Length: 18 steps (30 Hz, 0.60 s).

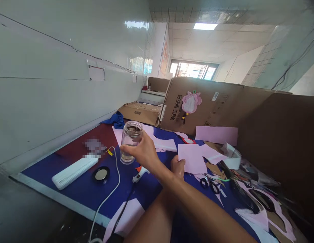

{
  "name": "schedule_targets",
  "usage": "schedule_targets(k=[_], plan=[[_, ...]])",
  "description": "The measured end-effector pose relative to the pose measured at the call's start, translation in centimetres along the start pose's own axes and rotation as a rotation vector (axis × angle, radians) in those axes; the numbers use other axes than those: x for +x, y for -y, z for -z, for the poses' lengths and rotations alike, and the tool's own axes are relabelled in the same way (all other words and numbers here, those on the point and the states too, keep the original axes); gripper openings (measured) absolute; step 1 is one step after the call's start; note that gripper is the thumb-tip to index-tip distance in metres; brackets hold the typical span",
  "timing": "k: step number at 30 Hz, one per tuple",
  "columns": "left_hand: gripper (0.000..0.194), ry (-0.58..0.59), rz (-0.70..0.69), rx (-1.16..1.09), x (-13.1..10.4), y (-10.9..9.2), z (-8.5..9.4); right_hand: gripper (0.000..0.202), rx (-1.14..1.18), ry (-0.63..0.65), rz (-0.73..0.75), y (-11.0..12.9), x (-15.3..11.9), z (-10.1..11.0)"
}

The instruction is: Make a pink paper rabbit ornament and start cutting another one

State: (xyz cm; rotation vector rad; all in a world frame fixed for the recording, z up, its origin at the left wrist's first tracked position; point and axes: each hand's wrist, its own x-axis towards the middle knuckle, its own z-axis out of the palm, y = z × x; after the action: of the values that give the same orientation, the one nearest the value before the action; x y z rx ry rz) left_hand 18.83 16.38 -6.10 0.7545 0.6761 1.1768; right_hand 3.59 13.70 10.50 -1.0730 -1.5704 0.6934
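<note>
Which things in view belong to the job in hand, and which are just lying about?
In the job:
- glass jar, in the right hand
- pink sheet, in the left hand
- probably the scissors, beside pink scraps

Apparently just lying about:
- blue cloth
- power strip

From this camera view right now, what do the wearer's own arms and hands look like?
Both the right hand and the left hand are ungloved. The visible forearms show no sleeves, watch or bracelet. No ring shows on the fingers in view; some are hidden.

We count one glass jar (131,141) and one round black lid (101,174). We see one blue cloth (116,120), one pink flower shape (191,102).
</note>
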Motion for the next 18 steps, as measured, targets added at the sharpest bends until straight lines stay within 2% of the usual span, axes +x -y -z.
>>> schedule_targets(k=[4, 7, 14, 18], plan=[[0.033, -0.042, 0.01, 0.004, 0.7, 0.4, 0.0, 0.058, -0.126, 0.0, -0.157, -5.1, 3.5, -3.5], [0.035, -0.046, 0.007, -0.006, 0.6, 0.2, 0.1, 0.057, -0.208, 0.008, -0.238, -7.1, 4.6, -5.2], [0.041, 0.011, -0.018, -0.067, 0.0, -0.5, -0.1, 0.069, -0.218, 0.041, -0.225, -7.5, 6.0, -6.9], [0.044, 0.034, -0.003, -0.095, -0.1, -1.0, -0.3, 0.084, -0.206, 0.088, -0.173, -7.2, 5.4, -6.5]])
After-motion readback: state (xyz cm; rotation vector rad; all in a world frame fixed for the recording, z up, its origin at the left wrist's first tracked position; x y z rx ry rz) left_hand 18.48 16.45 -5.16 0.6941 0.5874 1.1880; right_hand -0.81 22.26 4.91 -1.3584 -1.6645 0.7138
